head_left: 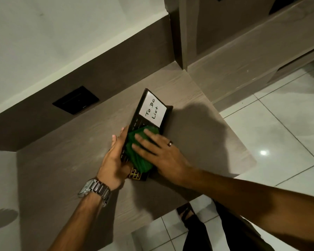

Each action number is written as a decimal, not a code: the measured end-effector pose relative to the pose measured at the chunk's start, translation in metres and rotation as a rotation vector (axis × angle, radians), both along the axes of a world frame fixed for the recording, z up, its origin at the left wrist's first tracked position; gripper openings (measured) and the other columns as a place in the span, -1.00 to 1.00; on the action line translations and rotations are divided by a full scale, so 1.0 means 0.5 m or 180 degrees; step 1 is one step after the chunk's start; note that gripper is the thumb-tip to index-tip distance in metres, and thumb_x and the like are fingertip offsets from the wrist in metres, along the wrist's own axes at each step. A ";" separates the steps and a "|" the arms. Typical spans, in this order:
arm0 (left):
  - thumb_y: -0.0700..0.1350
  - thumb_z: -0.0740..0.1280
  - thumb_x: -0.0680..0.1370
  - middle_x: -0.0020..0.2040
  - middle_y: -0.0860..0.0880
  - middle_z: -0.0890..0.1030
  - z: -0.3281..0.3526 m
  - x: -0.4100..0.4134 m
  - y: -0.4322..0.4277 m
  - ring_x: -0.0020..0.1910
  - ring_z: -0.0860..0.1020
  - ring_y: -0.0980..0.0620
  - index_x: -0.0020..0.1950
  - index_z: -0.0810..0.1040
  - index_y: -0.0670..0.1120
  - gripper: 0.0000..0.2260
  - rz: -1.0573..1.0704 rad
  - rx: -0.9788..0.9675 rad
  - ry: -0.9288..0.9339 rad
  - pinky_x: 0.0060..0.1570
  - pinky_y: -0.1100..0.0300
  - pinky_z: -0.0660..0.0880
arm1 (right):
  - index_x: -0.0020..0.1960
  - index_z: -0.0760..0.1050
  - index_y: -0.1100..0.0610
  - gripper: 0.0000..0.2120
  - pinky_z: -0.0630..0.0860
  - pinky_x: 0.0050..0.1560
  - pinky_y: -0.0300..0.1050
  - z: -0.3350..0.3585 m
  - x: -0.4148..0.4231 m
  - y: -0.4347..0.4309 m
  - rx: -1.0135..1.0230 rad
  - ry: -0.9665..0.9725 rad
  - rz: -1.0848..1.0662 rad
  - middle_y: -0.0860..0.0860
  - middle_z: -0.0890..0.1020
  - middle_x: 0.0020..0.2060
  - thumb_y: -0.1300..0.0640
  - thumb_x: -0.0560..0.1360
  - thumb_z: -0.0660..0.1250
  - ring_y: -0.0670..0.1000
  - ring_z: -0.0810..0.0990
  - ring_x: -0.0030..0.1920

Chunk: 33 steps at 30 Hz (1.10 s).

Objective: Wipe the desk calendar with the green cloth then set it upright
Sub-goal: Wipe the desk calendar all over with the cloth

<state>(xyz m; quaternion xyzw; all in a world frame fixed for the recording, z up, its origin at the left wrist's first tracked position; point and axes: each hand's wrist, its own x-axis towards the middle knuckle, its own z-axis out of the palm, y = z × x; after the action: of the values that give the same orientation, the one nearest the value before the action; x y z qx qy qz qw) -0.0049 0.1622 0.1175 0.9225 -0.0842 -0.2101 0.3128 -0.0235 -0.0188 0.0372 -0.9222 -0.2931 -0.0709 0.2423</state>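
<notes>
The dark desk calendar [153,113] lies flat on the wooden desk [67,160], with a white "To Do List" note on its far end. A folded green cloth [140,153] rests on the calendar's near half. My right hand [161,153] lies flat on the cloth with its fingers spread, pressing it onto the calendar. My left hand [114,160], with a metal watch on the wrist, grips the calendar's left edge. The hands and cloth hide most of the calendar's near half.
A black wall socket [75,100] sits in the dark back panel behind the desk. The desk's right edge [232,127] drops to a white tiled floor [279,133]. My feet and dark trousers show below the front edge.
</notes>
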 end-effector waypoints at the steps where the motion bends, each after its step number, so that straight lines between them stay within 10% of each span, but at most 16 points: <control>1: -0.42 0.38 0.43 0.61 -0.06 0.01 0.000 0.002 0.005 0.54 0.08 -0.30 0.51 -0.12 0.20 -0.06 -0.0042 0.0020 0.0089 0.37 -0.40 0.26 | 0.54 0.14 0.04 -0.11 0.07 0.42 0.21 -0.008 -0.010 -0.006 -0.0067 -0.0059 0.0188 0.10 0.19 0.54 0.24 0.31 0.49 0.20 0.06 0.53; 8: -0.33 0.33 0.51 0.61 -0.05 0.06 -0.009 0.009 0.010 0.53 0.14 -0.30 0.53 -0.16 0.25 -0.12 -0.0041 -0.0062 0.0263 0.29 -0.46 0.31 | 0.56 0.00 -0.08 -0.20 -0.07 0.44 0.17 -0.025 0.023 -0.075 -0.0414 0.0514 -0.0556 -0.02 -0.02 0.57 0.18 0.48 0.37 0.13 -0.15 0.55; 15: -0.36 0.32 0.50 0.60 -0.01 0.06 -0.006 0.017 0.010 0.55 0.07 -0.31 0.45 -0.15 0.45 -0.06 0.0004 -0.0291 0.0437 0.19 -0.47 0.39 | 0.46 0.32 -0.01 -0.23 0.27 0.38 0.23 -0.028 -0.092 -0.010 -0.0590 0.0172 0.0614 0.06 0.31 0.49 0.02 0.32 0.55 0.20 0.18 0.50; 22: -0.34 0.32 0.50 0.61 0.00 0.07 -0.008 0.016 0.010 0.56 0.06 -0.25 0.47 -0.13 0.42 -0.08 0.0036 -0.0315 0.0383 0.30 -0.52 0.20 | 0.42 0.38 -0.04 -0.37 0.25 0.37 0.21 0.000 -0.003 -0.071 -0.0737 0.0326 -0.0367 0.09 0.35 0.45 0.07 0.39 0.48 0.20 0.21 0.47; 33: -0.38 0.31 0.50 0.61 -0.03 0.06 -0.002 0.012 0.008 0.57 0.05 -0.23 0.54 -0.17 0.23 -0.09 -0.0110 -0.0218 0.0297 0.33 -0.46 0.25 | 0.24 0.56 -0.04 -0.52 0.44 0.15 0.14 0.034 -0.001 -0.056 -0.0724 0.0109 -0.0129 0.05 0.53 0.26 0.03 0.33 0.51 0.18 0.39 0.32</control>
<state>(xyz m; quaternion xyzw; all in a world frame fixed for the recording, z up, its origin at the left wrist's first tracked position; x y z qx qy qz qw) 0.0011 0.1661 0.1167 0.8988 -0.0926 -0.2553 0.3441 -0.0238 -0.0470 0.0544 -0.9505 -0.2763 -0.0264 0.1397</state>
